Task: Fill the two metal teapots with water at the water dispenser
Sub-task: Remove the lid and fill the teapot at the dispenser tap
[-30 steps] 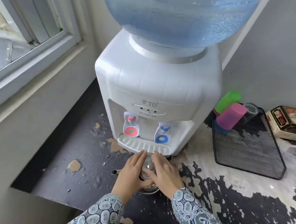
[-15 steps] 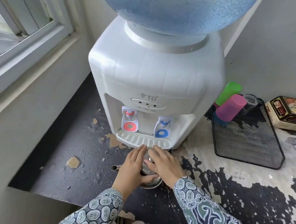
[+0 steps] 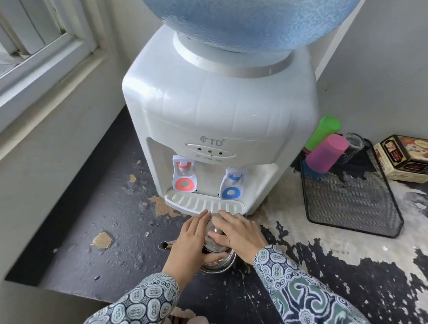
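One water dispenser [image 3: 218, 117] stands just beyond both hands. Its drip tray [image 3: 204, 204] sits close — lifting could knock the teapot [image 3: 217, 258] against it and spill. Left hand [image 3: 190, 238] wraps the pot's side; right hand [image 3: 238, 234] pinches the lid [image 3: 212, 233], pot beneath both grips on the desk [image 3: 103, 230].

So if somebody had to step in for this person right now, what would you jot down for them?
Left hand: wrapped round the metal teapot, spout side.
Right hand: fingers curled over the teapot's lid.
The teapot stands on the worn counter, just in front of the water dispenser and its drip tray, not under the red tap or the blue tap.
Done: no filling can be seen. Left: lid off, fill it at a tap. Only one teapot is in view; the second must be found.
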A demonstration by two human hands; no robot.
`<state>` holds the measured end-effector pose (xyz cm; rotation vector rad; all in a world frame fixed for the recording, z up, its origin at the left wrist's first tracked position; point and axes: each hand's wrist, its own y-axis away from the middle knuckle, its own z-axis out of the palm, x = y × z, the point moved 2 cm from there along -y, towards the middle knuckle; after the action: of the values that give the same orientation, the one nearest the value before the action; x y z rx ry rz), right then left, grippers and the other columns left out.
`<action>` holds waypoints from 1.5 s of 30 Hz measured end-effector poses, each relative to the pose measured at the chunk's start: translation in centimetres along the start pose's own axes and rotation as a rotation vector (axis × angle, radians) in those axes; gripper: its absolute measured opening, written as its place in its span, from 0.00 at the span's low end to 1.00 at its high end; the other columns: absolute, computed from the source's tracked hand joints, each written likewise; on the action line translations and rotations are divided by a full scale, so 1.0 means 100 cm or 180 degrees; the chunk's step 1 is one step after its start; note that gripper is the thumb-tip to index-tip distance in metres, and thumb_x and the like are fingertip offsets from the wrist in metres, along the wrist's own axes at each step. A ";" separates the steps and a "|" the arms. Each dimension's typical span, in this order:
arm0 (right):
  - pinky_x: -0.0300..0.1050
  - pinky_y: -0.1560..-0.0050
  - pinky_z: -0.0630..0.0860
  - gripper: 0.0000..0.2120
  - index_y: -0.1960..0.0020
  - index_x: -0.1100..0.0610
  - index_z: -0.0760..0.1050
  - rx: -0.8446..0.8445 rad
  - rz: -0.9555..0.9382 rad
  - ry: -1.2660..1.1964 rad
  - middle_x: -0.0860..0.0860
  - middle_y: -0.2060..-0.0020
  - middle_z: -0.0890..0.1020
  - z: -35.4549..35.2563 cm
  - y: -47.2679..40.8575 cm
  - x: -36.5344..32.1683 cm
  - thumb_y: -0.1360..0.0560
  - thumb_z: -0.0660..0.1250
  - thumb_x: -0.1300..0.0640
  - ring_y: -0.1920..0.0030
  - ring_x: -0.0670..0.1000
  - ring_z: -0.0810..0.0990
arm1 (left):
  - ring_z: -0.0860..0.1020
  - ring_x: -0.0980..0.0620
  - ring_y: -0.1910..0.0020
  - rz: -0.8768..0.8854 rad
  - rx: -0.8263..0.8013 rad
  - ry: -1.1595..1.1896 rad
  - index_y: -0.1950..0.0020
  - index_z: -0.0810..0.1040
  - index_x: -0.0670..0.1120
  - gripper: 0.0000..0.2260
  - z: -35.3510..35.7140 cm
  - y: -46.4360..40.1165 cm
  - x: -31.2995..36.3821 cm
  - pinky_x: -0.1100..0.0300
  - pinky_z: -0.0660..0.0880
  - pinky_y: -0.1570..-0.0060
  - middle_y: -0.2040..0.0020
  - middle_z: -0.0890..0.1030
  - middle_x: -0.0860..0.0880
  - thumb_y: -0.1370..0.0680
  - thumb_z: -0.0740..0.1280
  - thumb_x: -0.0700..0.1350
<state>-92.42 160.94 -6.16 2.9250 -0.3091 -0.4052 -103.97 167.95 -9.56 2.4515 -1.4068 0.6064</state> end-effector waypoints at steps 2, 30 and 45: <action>0.50 0.59 0.72 0.20 0.51 0.52 0.64 0.0039 0.0000 -0.0054 0.50 0.47 0.74 -0.002 0.000 0.000 0.27 0.46 0.38 0.50 0.56 0.74 | 0.77 0.45 0.41 -0.0003 0.0027 0.0111 0.38 0.72 0.37 0.42 0.002 0.000 -0.002 0.56 0.68 0.37 0.38 0.77 0.42 0.36 0.57 0.71; 0.49 0.54 0.75 0.28 0.56 0.60 0.76 0.0164 -0.0097 -0.1382 0.51 0.59 0.80 -0.021 -0.019 0.017 0.26 0.51 0.36 0.58 0.50 0.78 | 0.63 0.52 0.31 -0.0351 0.0056 0.1049 0.28 0.58 0.45 0.49 -0.003 0.005 -0.008 0.65 0.56 0.33 0.31 0.67 0.51 0.41 0.69 0.68; 0.47 0.44 0.67 0.14 0.58 0.57 0.72 0.1278 0.1923 -0.1328 0.51 0.45 0.80 0.079 0.070 0.072 0.36 0.75 0.54 0.41 0.54 0.74 | 0.61 0.52 0.28 -0.0151 -0.0237 0.1141 0.26 0.54 0.46 0.55 -0.006 0.003 -0.011 0.63 0.55 0.31 0.27 0.62 0.51 0.45 0.70 0.69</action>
<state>-89.18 151.48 -14.03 2.8614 -1.4268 -0.9281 -104.82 168.89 -9.53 2.1750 -1.2017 0.9109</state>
